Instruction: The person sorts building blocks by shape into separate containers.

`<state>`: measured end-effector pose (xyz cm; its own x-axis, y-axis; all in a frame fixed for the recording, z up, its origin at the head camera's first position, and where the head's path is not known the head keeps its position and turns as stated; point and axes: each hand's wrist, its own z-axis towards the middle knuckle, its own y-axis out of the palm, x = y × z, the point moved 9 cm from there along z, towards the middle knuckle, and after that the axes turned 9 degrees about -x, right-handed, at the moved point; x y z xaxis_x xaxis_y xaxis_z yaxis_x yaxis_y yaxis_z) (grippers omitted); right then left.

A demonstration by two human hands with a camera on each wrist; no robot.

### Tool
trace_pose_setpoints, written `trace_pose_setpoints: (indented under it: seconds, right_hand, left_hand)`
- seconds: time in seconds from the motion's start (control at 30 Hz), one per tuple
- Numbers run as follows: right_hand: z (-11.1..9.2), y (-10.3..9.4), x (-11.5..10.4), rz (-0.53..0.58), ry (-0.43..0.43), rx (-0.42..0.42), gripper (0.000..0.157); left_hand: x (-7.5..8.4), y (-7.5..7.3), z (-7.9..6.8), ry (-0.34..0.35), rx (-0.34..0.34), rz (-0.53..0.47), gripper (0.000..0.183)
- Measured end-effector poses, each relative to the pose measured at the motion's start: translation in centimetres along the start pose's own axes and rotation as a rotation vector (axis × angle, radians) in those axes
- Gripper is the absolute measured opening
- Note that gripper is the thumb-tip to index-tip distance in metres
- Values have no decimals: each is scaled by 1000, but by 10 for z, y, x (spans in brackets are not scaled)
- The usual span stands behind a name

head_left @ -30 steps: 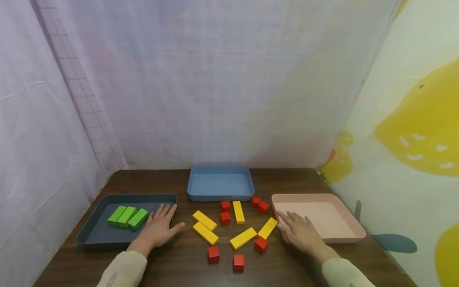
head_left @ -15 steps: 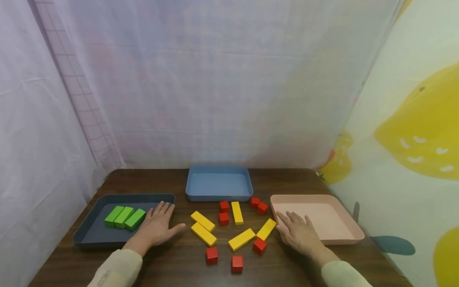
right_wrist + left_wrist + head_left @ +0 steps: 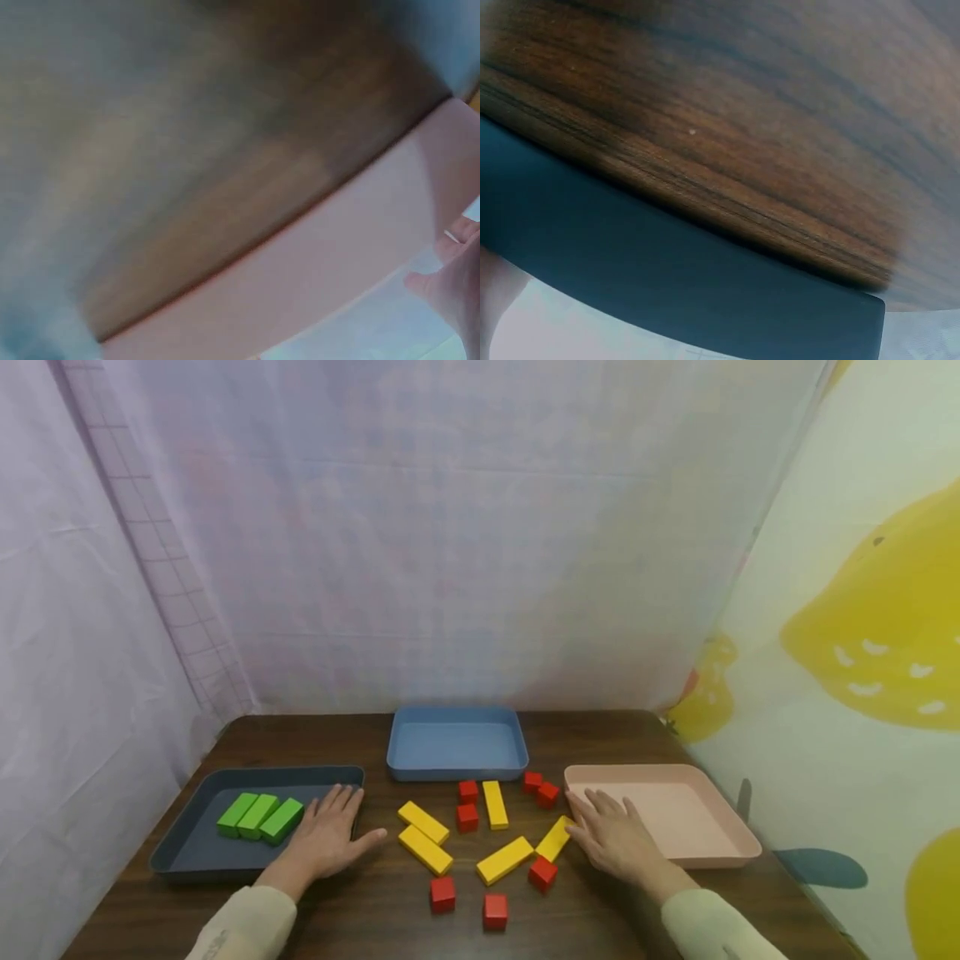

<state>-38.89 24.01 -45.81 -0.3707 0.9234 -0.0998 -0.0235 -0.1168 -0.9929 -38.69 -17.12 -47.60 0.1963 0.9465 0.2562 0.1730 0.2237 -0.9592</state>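
Brown wood-grain table [image 3: 375, 914] stands before pale curtains [image 3: 465, 560], hands [image 3: 324, 837] [image 3: 617, 839] spread at the dark and pink trays [image 3: 217, 855] [image 3: 697, 814].

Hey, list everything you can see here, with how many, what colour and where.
Table: one, dark brown, under everything
Dark tray: one, blue-grey, table's left side
Blue tray: one, blue, back middle
Pink tray: one, pink, right side
Long green blocks: three, green, in the dark tray
Long yellow blocks: five, yellow, mid-table
Cubes: seven, red, mid-table
Hanging cloth: count unclear, mostly whitish, back and sides; yellow prints on the right
Sleeves: two, pale, bottom edge
Left hand: one, dark tray's right edge
Right hand: one, pink tray's left edge
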Motion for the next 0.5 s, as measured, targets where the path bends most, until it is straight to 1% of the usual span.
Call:
trace_pose_setpoints:
  seconds: [0.13,0.3,0.37,0.5]
  right_hand:
    - [18,-11,-15,-20,-52,24,62]
    - [45,-22,-32,-18,-123,42,64]
    - [56,-26,-39,-1,-152,47,64]
    - [74,-31,-52,78,-233,59,60]
  left_hand:
    - [-3,1,-1,1,19,-37,90]
    - [-5,4,-1,16,19,-92,90]
    - [-6,6,-1,16,11,-103,90]
    - [-6,7,0,11,6,-107,90]
